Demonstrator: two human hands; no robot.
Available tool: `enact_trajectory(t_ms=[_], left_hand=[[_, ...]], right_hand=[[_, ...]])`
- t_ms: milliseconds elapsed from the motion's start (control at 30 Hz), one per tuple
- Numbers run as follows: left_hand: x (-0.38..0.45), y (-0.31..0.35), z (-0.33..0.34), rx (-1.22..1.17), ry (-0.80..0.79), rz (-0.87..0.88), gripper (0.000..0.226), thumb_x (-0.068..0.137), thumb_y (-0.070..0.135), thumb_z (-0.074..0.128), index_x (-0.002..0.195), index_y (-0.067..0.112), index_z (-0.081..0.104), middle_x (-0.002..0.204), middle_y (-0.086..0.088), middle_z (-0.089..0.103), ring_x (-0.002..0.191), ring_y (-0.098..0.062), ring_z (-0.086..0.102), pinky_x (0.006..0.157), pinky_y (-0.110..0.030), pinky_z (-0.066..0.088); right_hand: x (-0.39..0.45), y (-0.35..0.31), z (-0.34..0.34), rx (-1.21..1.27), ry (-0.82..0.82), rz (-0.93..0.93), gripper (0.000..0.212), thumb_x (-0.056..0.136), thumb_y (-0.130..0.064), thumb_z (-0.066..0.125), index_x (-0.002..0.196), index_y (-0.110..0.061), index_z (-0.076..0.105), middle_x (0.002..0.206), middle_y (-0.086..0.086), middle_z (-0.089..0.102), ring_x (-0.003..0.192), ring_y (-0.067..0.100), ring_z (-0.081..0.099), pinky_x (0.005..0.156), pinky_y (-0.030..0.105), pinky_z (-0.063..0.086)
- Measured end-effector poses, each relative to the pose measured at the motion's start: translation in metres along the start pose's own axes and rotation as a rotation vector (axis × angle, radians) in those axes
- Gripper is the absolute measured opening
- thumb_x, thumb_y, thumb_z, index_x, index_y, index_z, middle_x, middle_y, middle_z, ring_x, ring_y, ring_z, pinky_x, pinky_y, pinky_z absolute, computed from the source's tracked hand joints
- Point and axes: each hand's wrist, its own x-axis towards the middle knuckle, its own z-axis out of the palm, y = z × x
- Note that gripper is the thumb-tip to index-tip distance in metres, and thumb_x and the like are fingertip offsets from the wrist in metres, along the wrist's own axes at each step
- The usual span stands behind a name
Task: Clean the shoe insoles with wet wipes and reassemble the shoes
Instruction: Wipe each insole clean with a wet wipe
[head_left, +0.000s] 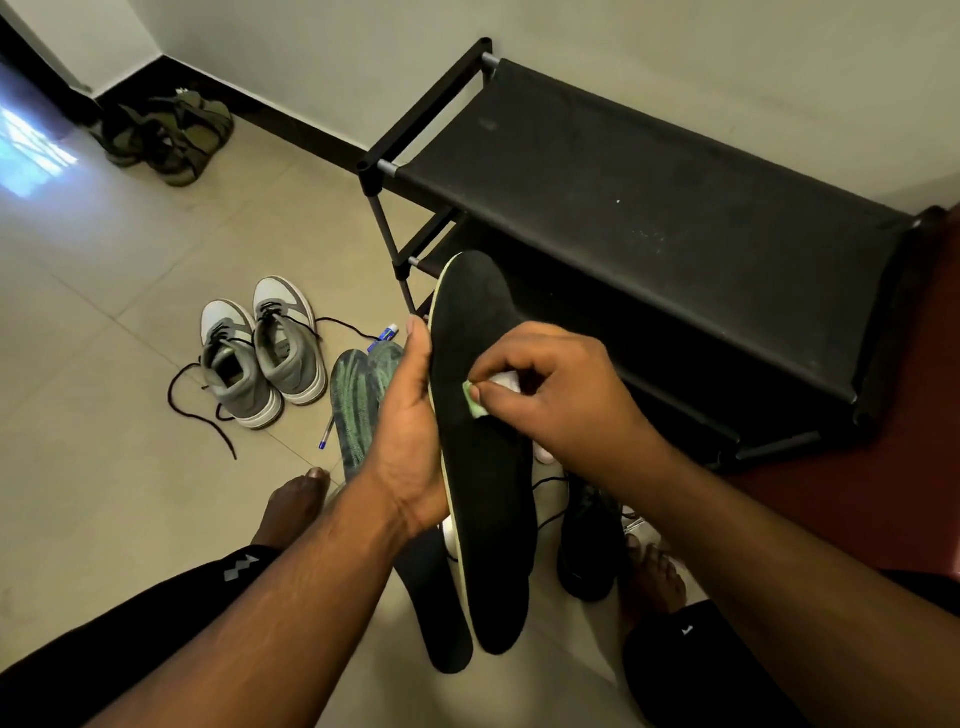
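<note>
Insole, long black foam one with pale yellow-green edge (480, 467), is held up in mid-frame, toe end pointing away toward the black fabric shoe rack (649, 208), heel end toward the person. Left hand (405, 431) grips it along its left edge, thumb up the side, fingers curled behind. Right hand (550, 395) pinches a small crumpled white-and-green wet wipe (480, 397) between thumb and fingertips, wipe pressed on the insole's black top face about mid-length.

Second black insole (439, 608) lies on the beige tile floor (104, 467) just beneath and left of the held one, partly hidden by the left forearm. Two green-patterned insoles (353, 400) lie on the floor left of the left hand, overlapped. Pair of grey-and-white high-top sneakers with loose black laces (265, 353) stands further left, well apart from the hands. Black shoe (589, 540) sits on the floor under the right forearm, near a bare foot (652, 577). Other bare foot (293, 506) sits left of the left wrist. Blue pen (327, 431) lies by the green insoles; small blue-white tube (384, 335) near the rack leg. Olive sandals (166, 135) sit by the far wall.
</note>
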Motion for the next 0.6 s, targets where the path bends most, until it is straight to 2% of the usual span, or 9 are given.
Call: enact_trajectory(t_ms=[33, 100, 200, 267, 333, 433, 533, 600], left_hand=[[0.001, 0.000, -0.002, -0.002, -0.005, -0.002, 0.075, 0.093, 0.068, 0.032, 0.118, 0.009, 0.070, 0.113, -0.017, 0.070, 0.100, -0.028, 0.070, 0.082, -0.042, 0.060], [0.004, 0.001, -0.007, 0.011, 0.012, -0.009, 0.075, 0.092, 0.069, 0.031, 0.110, 0.012, 0.075, 0.116, -0.014, 0.070, 0.105, -0.029, 0.067, 0.090, -0.051, 0.053], [0.006, 0.001, -0.011, 0.013, 0.028, -0.011, 0.069, 0.086, 0.070, 0.037, 0.103, 0.016, 0.077, 0.128, -0.012, 0.062, 0.126, -0.034, 0.055, 0.107, -0.071, 0.031], [0.007, 0.002, -0.011, -0.009, 0.000, -0.006, 0.068, 0.084, 0.070, 0.039, 0.103, 0.017, 0.077, 0.126, -0.011, 0.063, 0.124, -0.033, 0.055, 0.107, -0.073, 0.027], [0.007, 0.002, -0.009, -0.009, -0.015, -0.008, 0.066, 0.087, 0.069, 0.038, 0.104, 0.018, 0.077, 0.120, -0.011, 0.066, 0.115, -0.031, 0.061, 0.102, -0.071, 0.035], [0.004, 0.001, -0.006, -0.002, -0.011, -0.034, 0.065, 0.093, 0.064, 0.034, 0.102, 0.016, 0.077, 0.107, -0.014, 0.070, 0.096, -0.029, 0.069, 0.087, -0.052, 0.050], [0.003, -0.002, -0.006, -0.042, -0.021, -0.041, 0.060, 0.090, 0.057, 0.038, 0.091, 0.012, 0.077, 0.090, -0.013, 0.071, 0.084, -0.025, 0.070, 0.076, -0.037, 0.056], [0.004, -0.001, -0.007, -0.030, -0.034, -0.021, 0.056, 0.085, 0.056, 0.041, 0.095, 0.012, 0.074, 0.092, -0.013, 0.069, 0.085, -0.025, 0.068, 0.078, -0.038, 0.054]], right_hand=[[0.002, 0.002, -0.003, -0.028, -0.012, 0.054, 0.007, 0.079, -0.007, 0.074, 0.081, -0.013, 0.074, 0.085, -0.005, 0.066, 0.081, 0.004, 0.062, 0.070, 0.016, 0.051], [0.004, 0.007, -0.009, -0.128, -0.073, 0.159, 0.007, 0.083, -0.010, 0.070, 0.082, -0.017, 0.071, 0.090, -0.006, 0.063, 0.083, 0.004, 0.060, 0.070, 0.018, 0.053], [0.007, 0.014, -0.015, -0.332, -0.102, 0.189, 0.007, 0.087, -0.013, 0.066, 0.086, -0.019, 0.070, 0.095, -0.007, 0.061, 0.089, 0.005, 0.057, 0.080, 0.028, 0.053], [0.008, 0.014, -0.017, -0.303, -0.055, 0.187, 0.007, 0.086, -0.012, 0.067, 0.087, -0.018, 0.071, 0.094, -0.007, 0.062, 0.088, 0.005, 0.058, 0.079, 0.026, 0.052], [0.008, 0.009, -0.016, -0.141, -0.012, 0.164, 0.007, 0.083, -0.010, 0.071, 0.083, -0.017, 0.072, 0.090, -0.008, 0.064, 0.084, 0.003, 0.060, 0.071, 0.019, 0.050], [0.005, -0.002, -0.010, 0.098, -0.054, 0.108, 0.006, 0.081, -0.010, 0.074, 0.083, -0.015, 0.073, 0.088, -0.006, 0.066, 0.083, 0.003, 0.063, 0.066, 0.016, 0.051], [0.001, -0.004, 0.000, 0.055, -0.081, -0.040, 0.006, 0.080, -0.007, 0.075, 0.084, -0.010, 0.073, 0.086, -0.004, 0.067, 0.083, 0.006, 0.063, 0.075, 0.018, 0.052], [0.001, 0.001, 0.000, -0.007, -0.085, -0.064, 0.005, 0.080, -0.007, 0.074, 0.084, -0.010, 0.073, 0.087, -0.004, 0.066, 0.083, 0.006, 0.062, 0.075, 0.017, 0.051]])
